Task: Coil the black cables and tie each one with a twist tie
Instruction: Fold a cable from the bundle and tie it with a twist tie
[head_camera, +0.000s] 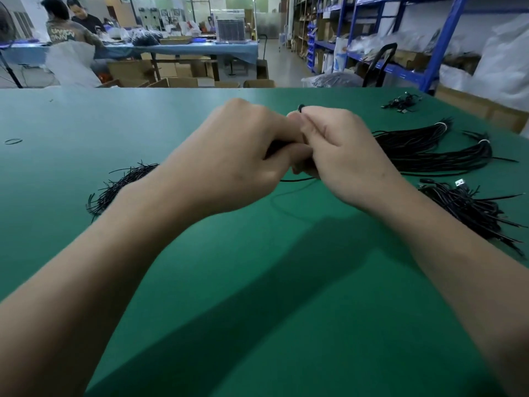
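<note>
Both my hands meet above the middle of the green table [257, 282]. My left hand [237, 159] is curled round a coiled black cable [297, 179], most of it hidden inside the two fists. My right hand [340, 156] pinches the same cable at its top, where a small black loop shows above the fingertips. A thin strand of the cable hangs below the hands. Whether a twist tie is on it I cannot see. A heap of black twist ties [120, 184] lies to the left of my left wrist.
Bundles of long black cables [423, 150] lie at the right, with another pile of cables with a USB plug [469, 207] nearer. A few small coils [400, 104] sit at the far right edge. A rubber band [13, 141] lies far left. Shelving and people stand beyond the table.
</note>
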### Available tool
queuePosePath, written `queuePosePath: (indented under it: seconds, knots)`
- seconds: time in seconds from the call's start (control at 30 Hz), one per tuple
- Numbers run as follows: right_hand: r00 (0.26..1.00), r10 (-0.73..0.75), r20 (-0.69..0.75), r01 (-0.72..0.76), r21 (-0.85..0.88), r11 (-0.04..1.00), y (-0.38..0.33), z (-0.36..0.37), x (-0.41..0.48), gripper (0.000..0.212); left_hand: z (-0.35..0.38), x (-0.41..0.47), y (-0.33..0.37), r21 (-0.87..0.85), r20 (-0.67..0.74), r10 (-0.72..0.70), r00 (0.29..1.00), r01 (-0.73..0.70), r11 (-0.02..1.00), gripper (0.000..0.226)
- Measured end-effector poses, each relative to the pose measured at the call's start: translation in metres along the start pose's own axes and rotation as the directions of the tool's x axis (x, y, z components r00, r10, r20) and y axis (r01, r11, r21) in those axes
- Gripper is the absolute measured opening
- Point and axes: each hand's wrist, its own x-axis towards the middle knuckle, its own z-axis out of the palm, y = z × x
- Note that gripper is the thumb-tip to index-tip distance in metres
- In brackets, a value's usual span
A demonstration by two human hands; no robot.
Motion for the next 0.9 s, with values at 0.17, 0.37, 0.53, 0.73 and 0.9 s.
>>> queuePosePath:
  seconds: [0.17,0.37,0.53,0.73,0.9]
  knots:
    - [0.969,0.099,0.226,-0.157,0.258,0.953,-0.005,-0.010,-0.002,0.066,-0.020,-0.002,-0.010,-0.048,-0.126,-0.039,0.991,0.033,0.998,0.041]
    - [0.823,-0.137,0.551,-0.380,0.714,0.588,-0.025,-0.024,-0.008,0.039,-0.011,-0.001,-0.023,-0.402,-0.283,-0.137,0.949,0.012,0.916,0.034]
    - [0.909,-0.081,0.408,-0.337,0.838,0.429,-0.029,-0.030,-0.001,0.036,0.021,0.001,-0.016,-0.630,-0.204,-0.262,0.943,0.078,0.772,0.027]
    - [0.987,0.149,0.051,-0.127,0.819,0.560,-0.022,-0.025,0.005,0.031,0.043,-0.003,0.000,-0.474,0.029,-0.173,0.985,0.165,0.865,0.028]
    - [0.952,0.247,-0.179,-0.063,0.679,0.732,-0.017,-0.015,0.006,0.037,0.037,-0.002,0.007,-0.269,0.054,-0.161,0.985,0.170,0.948,0.026]
